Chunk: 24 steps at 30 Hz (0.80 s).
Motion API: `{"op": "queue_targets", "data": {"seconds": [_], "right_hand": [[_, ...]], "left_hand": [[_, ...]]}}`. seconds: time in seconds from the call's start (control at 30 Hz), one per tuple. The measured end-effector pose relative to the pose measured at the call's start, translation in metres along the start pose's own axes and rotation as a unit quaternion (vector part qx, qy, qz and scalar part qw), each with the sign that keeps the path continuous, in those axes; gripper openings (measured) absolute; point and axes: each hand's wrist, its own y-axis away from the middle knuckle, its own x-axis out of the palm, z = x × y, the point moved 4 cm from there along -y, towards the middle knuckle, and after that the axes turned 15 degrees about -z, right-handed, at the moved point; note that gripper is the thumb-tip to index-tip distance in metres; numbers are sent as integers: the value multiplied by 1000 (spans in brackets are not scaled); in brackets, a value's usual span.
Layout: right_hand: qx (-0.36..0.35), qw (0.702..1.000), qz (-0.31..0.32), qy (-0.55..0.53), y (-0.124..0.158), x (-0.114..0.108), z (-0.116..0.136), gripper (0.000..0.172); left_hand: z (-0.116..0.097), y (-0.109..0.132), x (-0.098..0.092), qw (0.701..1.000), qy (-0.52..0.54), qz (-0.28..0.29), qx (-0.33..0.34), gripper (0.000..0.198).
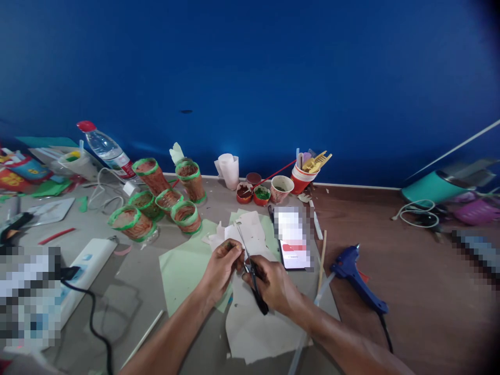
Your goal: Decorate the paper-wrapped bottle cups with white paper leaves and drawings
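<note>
My right hand [275,284] grips a pair of scissors [258,298] with a dark handle; the thin metal blades point away from me. Close against the blades, the fingers of my left hand [223,263] are pinched together, and what lies between them is too small and blurred to name. Below both hands are torn pieces of whitish paper [250,333], on top of light green paper [175,273]. A phone [292,255] with a lit, blurred-out screen lies just beyond my right hand.
Brown-painted cups with green rims [187,216] stand back left, near a tilted bottle [107,148]. Paint pots [261,195] and a cup of sticks [302,179] line the wall. Right lies a blue glue gun [357,278]; left, a power strip [88,265] with a black cord.
</note>
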Motion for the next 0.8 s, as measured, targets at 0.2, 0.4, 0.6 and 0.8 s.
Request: {"op": "queue_targets", "data": {"seconds": [0.2,0.4,0.6,0.8], "right_hand": [[16,997,-39,69,-7,-9,-9,28],[45,989,-37,135,-15,-16,-8,48],[43,986,-30,159,-14,-17,-12,63],[41,983,-39,174,-16,-17,-16,60]], "left_hand": [[-2,-4,-5,1000,4,-12,17,23],[-12,-6,-9,997,-25,-30,64,23],[-14,-8,-13,996,-22,-35,82,21],[-13,-6,-12,994,-39,-31,99,21]]}}
